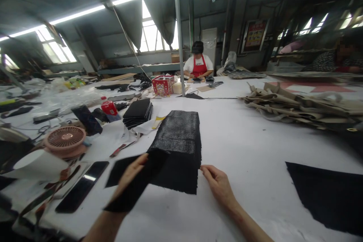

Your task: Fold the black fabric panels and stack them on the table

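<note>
My left hand point(129, 176) grips a long black strip of material point(138, 181) that slants across the near edge of a large black sheet point(177, 159). The sheet lies flat on the white-covered table point(244, 151), and its far half looks rough and glossy, like a dried coating. My right hand point(218, 185) rests on the table to the right, its fingertips at the sheet's right edge. I cannot tell whether those fingers pinch the sheet.
A second black sheet point(326, 196) lies at the right. Beige folded bags point(297, 106) are heaped beyond it. On the left are a stack of black pieces point(138, 112), a pink fan point(65, 140) and a phone point(82, 187). A co-worker in a red apron point(198, 64) sits across the table.
</note>
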Available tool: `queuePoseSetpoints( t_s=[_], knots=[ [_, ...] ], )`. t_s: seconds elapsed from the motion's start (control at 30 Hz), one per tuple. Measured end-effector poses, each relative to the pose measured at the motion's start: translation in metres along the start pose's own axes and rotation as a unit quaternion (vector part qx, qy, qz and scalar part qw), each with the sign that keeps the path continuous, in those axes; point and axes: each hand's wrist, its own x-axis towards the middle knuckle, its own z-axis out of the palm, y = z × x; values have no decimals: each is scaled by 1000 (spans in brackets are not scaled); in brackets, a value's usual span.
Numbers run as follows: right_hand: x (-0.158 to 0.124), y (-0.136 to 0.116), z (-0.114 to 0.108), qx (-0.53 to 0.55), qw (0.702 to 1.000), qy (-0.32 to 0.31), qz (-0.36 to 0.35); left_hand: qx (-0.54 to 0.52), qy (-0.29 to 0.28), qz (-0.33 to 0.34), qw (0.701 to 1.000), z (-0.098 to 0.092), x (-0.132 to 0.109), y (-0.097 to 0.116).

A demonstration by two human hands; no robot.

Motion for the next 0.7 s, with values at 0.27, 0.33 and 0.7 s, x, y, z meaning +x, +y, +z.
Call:
queuePoseSetpoints(
  t_s=[0.27,0.33,0.7],
  knots=[
    [-53,-17,-93,168,940,-103,278,222,-383,202,873,156,-93,-110],
    [-58,-20,-104,105,954,-92,264,280,-402,247,836,162,-93,-119],
    [-68,-4,-71,-196,975,23,99,539,-297,295,731,109,-26,-111]
  ],
)
